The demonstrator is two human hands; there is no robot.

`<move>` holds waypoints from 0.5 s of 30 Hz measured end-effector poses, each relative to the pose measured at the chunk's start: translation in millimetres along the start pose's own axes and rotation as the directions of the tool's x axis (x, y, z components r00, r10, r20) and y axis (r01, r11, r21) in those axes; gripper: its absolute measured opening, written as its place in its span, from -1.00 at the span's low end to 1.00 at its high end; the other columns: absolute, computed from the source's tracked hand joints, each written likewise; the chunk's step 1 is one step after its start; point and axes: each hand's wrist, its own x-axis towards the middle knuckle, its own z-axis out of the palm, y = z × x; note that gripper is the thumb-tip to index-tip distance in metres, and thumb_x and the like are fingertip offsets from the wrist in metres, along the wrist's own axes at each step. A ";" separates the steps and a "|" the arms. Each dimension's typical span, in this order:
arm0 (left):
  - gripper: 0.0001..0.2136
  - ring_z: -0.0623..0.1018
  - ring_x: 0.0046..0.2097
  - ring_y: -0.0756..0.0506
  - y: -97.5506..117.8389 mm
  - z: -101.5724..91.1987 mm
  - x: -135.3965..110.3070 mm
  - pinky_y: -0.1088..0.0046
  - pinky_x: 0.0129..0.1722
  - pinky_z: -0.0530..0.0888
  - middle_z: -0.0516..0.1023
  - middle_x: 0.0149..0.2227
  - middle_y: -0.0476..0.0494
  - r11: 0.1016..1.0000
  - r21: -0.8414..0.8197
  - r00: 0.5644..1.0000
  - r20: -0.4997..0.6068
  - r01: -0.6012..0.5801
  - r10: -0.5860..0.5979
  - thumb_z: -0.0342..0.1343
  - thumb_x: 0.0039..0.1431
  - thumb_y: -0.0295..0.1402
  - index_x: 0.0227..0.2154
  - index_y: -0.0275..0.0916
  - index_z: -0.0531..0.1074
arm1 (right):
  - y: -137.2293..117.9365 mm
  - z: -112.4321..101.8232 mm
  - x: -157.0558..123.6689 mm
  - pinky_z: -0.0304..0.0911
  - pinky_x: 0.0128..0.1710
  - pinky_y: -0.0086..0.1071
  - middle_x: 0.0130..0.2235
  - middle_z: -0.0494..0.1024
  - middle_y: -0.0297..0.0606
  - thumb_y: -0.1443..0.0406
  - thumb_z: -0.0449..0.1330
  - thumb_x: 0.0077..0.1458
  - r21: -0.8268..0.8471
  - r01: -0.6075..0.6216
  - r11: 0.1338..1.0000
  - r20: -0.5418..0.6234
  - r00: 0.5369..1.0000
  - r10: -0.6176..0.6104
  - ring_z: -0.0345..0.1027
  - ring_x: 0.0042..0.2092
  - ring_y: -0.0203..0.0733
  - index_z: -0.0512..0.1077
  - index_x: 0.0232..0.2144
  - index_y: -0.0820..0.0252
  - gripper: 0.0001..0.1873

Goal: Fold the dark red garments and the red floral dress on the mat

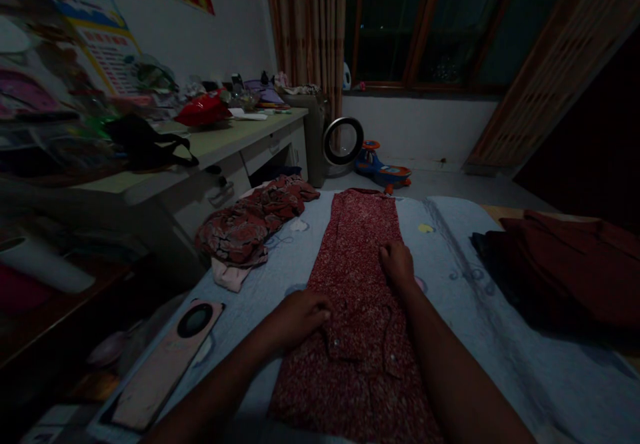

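A long red speckled garment (357, 284) lies folded lengthwise on a pale blue sheet (500, 337) before me. My left hand (300, 316) rests on the garment's left edge near its buttons, fingers curled down onto the cloth. My right hand (397, 263) presses on the garment's right side farther up, fingers bent and pointing away from me. Neither hand lifts the cloth.
A crumpled red patterned garment (255, 221) lies at the sheet's left. Dark red and black folded clothes (565, 264) are stacked on the right. A phone in a pink case (167, 357) lies at the left edge. A cluttered desk (200, 144) stands left, a toy car (383, 167) on the floor.
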 end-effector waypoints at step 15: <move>-0.53 0.24 0.32 -0.31 -4.6 39.5 65.6 0.06 0.30 0.14 0.24 0.32 -0.27 0.920 0.381 0.981 -0.128 -0.089 0.148 0.10 0.24 -0.21 0.19 -0.16 0.32 | -14.6 2.3 -13.1 -0.15 0.26 0.04 0.28 0.32 -0.06 0.27 0.02 0.29 0.051 0.358 0.932 0.134 0.922 -0.362 0.11 0.29 -0.06 0.28 0.22 0.16 -0.53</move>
